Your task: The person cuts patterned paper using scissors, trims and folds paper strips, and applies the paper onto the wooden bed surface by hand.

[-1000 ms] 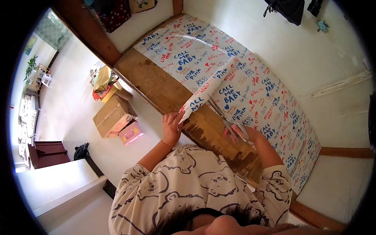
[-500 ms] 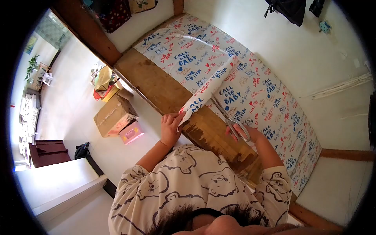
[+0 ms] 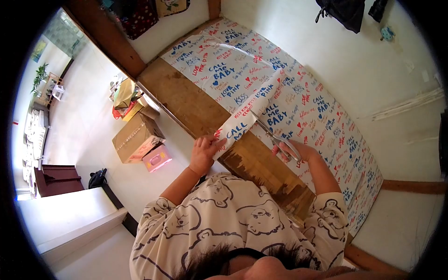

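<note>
White printed adhesive paper [image 3: 219, 70] with red and blue lettering covers much of a worn wooden board [image 3: 182, 102]. A loose strip [image 3: 238, 122] of it rises towards me, lying partly over the bare wood. At the strip's near end, my left hand [image 3: 203, 151] pinches the paper near the board's left edge. My right hand [image 3: 295, 151] has its fingers in the handles of silver scissors [image 3: 276, 135]. The blades point up and left and reach the strip's right edge, above the board. Whether the blade tips sit around the paper I cannot tell.
On the floor to the left are a cardboard box [image 3: 139, 138], a pink pack [image 3: 157, 158] and a pile of bags [image 3: 125, 98]. A white wall [image 3: 387, 140] borders the board on the right. A dark bag [image 3: 343, 14] hangs at the top.
The strip's near end has unfolded and looks wider and flatter. My left hand has shifted slightly with it. The scissors have moved a little right and down, and their blades look closer together.
</note>
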The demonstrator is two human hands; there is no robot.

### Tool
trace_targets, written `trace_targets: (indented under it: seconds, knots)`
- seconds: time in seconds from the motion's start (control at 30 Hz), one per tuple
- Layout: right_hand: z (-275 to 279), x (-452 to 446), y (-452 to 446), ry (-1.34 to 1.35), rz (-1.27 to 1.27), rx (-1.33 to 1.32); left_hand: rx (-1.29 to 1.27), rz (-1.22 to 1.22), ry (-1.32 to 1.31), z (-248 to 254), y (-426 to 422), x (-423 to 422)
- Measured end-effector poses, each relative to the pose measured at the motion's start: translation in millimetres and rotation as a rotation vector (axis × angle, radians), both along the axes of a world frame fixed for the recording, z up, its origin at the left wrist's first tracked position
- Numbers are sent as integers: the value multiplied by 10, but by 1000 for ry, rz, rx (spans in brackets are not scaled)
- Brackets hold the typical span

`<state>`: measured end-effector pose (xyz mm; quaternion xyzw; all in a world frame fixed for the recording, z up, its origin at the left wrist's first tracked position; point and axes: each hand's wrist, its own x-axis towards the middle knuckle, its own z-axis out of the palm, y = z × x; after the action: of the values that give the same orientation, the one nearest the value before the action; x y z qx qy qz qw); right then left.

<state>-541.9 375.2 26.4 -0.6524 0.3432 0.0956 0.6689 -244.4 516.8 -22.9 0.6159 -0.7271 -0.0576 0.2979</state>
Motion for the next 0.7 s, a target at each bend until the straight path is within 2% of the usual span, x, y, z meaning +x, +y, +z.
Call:
trace_targets:
  seconds: [0.3,0.4,0.47,0.7]
  knots:
    - [132,79,-76,93,-9,-23,-77,2,-21,-36,0,-9]
    - [115,70,-83,79,2,62,-83,-6,-22,-46,-2,-10]
    - [211,111,-24,111,11,-51,-85,-12,-16,-54,0,-10]
    - [166,92,-23,99,19,-59,-76,-9,-39,-59,7,-28]
